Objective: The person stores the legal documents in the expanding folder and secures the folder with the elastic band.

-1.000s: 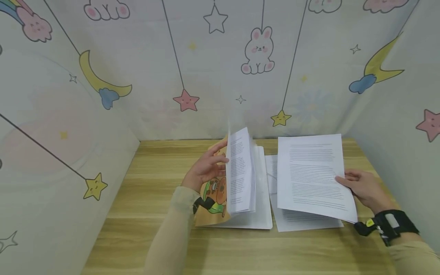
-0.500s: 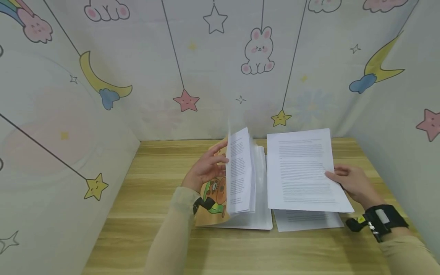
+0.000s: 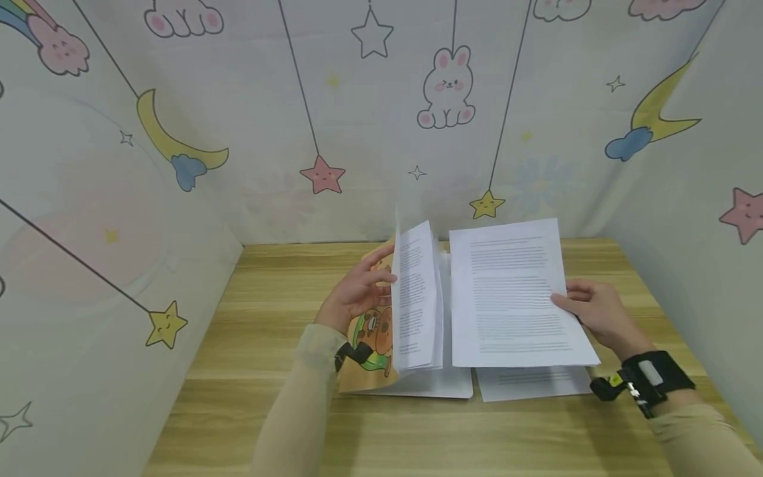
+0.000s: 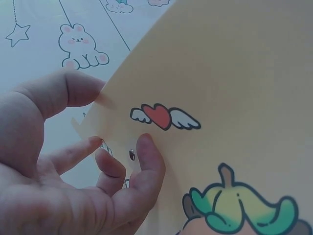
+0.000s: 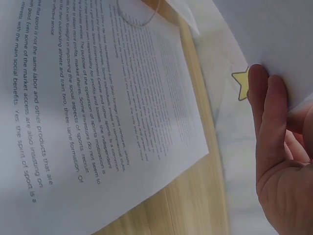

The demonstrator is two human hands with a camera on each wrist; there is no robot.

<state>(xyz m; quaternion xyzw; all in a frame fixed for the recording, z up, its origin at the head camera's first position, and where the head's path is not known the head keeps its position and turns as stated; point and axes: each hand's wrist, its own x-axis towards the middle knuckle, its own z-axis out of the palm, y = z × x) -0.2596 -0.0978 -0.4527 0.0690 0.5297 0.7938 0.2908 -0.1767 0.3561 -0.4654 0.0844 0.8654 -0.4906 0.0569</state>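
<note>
My left hand (image 3: 360, 291) grips the raised edge of an orange document folder (image 3: 365, 379) with cartoon figures. In the left wrist view, its fingertips lie at the edge and face of the cover, near a winged heart (image 4: 156, 116). Printed pages (image 3: 416, 298) stand half-turned inside the folder, beside its whitish back part (image 3: 441, 384). My right hand (image 3: 599, 315) pinches the right edge of a printed sheet (image 3: 507, 298), thumb in front. That sheet is lifted, its left edge overlapping the folder's right side. Under it lies another printed sheet (image 3: 536, 384), mostly hidden.
A wood-grain table (image 3: 274, 318) carries everything. White cloth walls with stars, moons and a rabbit (image 3: 448, 89) rise behind and on both sides. Each wrist wears a black camera strap (image 3: 658, 381).
My right hand has moved left and slightly away from me, carrying the sheet from beside the folder to over its right edge. My left hand and the folder have stayed put.
</note>
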